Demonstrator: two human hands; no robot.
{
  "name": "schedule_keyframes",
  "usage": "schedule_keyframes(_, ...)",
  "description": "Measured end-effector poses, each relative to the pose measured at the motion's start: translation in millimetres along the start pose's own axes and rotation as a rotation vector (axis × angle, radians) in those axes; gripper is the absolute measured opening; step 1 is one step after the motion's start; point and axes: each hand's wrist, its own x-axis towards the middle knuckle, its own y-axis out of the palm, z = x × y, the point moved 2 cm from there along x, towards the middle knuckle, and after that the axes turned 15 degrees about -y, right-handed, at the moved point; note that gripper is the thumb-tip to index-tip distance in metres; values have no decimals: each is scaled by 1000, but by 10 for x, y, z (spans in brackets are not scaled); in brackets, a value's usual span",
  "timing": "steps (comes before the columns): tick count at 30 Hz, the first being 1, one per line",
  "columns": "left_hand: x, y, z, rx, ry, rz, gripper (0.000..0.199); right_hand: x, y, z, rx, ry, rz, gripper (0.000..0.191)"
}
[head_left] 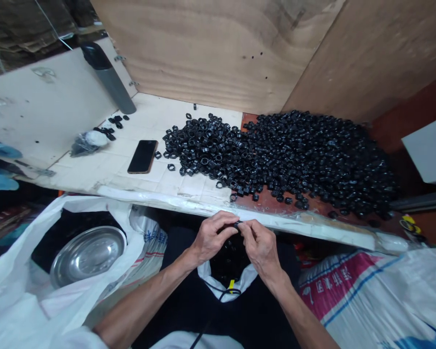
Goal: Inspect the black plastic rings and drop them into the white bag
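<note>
My left hand (211,236) and my right hand (260,245) meet in front of the bench edge, fingertips pinched together. Between them is a small black piece (237,225), mostly covered by the fingers, so its exact shape is hidden. Right below the hands, an open white bag (218,287) sits on my lap with dark shiny pieces inside and a black cord with a yellow tag at its rim. Beyond the bench edge spreads a large heap of small black rings (294,150), some shaped like hex nuts.
A phone (143,156) lies left of the heap. Farther left are a clear plastic bag (85,143) and a grey bottle (111,80) leaning at the partition. A metal bowl (89,254) rests in a white sack at lower left. Another printed sack (363,291) stands at lower right.
</note>
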Motion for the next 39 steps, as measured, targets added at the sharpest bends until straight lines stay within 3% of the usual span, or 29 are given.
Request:
schedule_keyframes(2, 7, 24, 4, 29, 30, 12, 24, -12, -8, 15, -78, -7, 1, 31)
schedule_keyframes(6, 15, 58, -3, -31, -38, 11, 23, -34, -74, 45, -34, -12, -19, 22)
schedule_keyframes(10, 16, 59, -14, -40, -42, -16, 22, -53, -125, 77, -11, -4, 30, 32)
schedule_keyframes(13, 19, 50, -18, -45, -51, 1, 22, -46, -155, 87, 74, 26, -17, 19)
schedule_keyframes(21, -1, 68, -78, -50, -73, 35, 19, -19, -152, 45, 167, 4, -35, 15)
schedule_keyframes(24, -25, 83, -75, 59, 37, 8, 19, -32, -101, 23, 248, 164, -17, 14)
schedule_keyframes(29, -112, 104, 33, 342, 407, -38, 32, -94, 23, -10, 645, 595, -28, 34)
schedule_keyframes(31, -135, 102, 63, 359, 428, -5, 33, -122, 50, -21, 719, 670, 6, 41)
schedule_keyframes(33, -136, 88, 56, 302, 327, 11, 28, -138, 42, -30, 652, 629, 16, 37)
schedule_keyframes(37, -110, 75, 20, 59, -27, 15, 18, -111, -4, 21, 348, 274, -40, 23)
schedule_keyframes(39, -113, 84, 26, 43, -55, 4, 17, -98, 17, 52, 301, 208, -31, 21)
